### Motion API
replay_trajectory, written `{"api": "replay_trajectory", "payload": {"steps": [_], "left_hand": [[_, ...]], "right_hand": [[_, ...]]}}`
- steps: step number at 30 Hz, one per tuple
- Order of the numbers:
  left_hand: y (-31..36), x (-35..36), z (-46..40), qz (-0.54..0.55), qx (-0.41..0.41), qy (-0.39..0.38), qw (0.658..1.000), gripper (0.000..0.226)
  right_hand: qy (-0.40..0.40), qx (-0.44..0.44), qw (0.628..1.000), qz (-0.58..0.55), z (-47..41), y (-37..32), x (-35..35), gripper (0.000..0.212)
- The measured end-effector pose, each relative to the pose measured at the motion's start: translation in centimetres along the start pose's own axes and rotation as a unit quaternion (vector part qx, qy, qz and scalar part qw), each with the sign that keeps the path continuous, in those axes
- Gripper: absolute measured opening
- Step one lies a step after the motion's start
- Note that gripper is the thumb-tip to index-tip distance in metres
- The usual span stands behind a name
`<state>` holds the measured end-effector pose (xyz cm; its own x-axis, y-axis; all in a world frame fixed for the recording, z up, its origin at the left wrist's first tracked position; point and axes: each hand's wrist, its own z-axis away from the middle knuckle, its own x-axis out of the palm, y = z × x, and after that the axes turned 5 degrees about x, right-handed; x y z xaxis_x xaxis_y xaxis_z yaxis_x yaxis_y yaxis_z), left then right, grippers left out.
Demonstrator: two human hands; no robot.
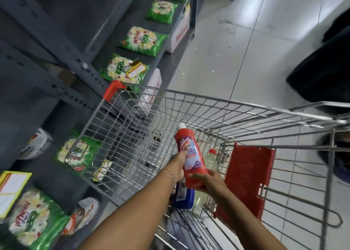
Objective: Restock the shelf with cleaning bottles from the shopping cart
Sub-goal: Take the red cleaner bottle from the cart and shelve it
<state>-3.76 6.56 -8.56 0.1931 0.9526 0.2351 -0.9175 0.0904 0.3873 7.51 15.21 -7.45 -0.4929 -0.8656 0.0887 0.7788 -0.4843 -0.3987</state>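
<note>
Wire shopping cart (132,128) pressed close against the grey shelf (62,47) on the left, open tiled floor (246,41) far right. Red bottle (191,159) up above the cart basket, cap pointing far. Left hand (179,166) wrapped round its left side, right hand (208,181) cupping the base, fingers (195,176) closed on it. Blue bottle (184,195) just below in the cart.

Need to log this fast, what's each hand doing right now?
Left hand: closed on the red Harpic bottle, gripping its side.
Right hand: closed on the same bottle, fingers wrapped round its base.
</note>
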Motion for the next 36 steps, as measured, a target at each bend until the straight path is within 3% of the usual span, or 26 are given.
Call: {"api": "replay_trajectory", "payload": {"steps": [6, 13, 16, 20, 24, 29, 32, 36], "left_hand": [[7.6, -3.5, 8.6, 0.059, 0.130, -0.053, 0.988, 0.022], [17.2, -9.3, 27.3, 0.090, 0.367, -0.088, 0.922, 0.032], [19.8, -12.4, 36.9, 0.093, 0.466, -0.068, 0.877, 0.053], [21.1, -15.8, 50.3, 0.054, 0.596, -0.067, 0.798, 0.027], [20.9, -18.1, 61.5, 0.000, 0.686, -0.037, 0.726, 0.035], [19.2, -21.4, 70.9, -0.014, 0.745, 0.019, 0.667, 0.043], [17.0, -24.2, 74.1, -0.010, 0.770, 0.049, 0.636, 0.030], [12.3, -29.2, 76.7, 0.009, 0.788, 0.127, 0.602, 0.020]], "right_hand": [[-0.099, -0.074, 0.990, 0.071, 8.1, -3.8, 2.8, 0.057], [-0.232, -0.219, 0.942, 0.106, 19.6, -9.1, 13.4, 0.053], [-0.297, -0.294, 0.900, 0.127, 25.3, -11.1, 19.0, 0.053], [-0.380, -0.389, 0.828, 0.141, 33.3, -12.3, 25.9, 0.069], [-0.446, -0.436, 0.764, 0.167, 40.6, -13.2, 31.3, 0.064], [-0.511, -0.451, 0.706, 0.193, 47.2, -13.0, 37.0, 0.071], [-0.511, -0.470, 0.679, 0.240, 50.1, -11.4, 40.3, 0.076], [-0.536, -0.506, 0.600, 0.311, 53.8, -6.8, 45.5, 0.073]]}}
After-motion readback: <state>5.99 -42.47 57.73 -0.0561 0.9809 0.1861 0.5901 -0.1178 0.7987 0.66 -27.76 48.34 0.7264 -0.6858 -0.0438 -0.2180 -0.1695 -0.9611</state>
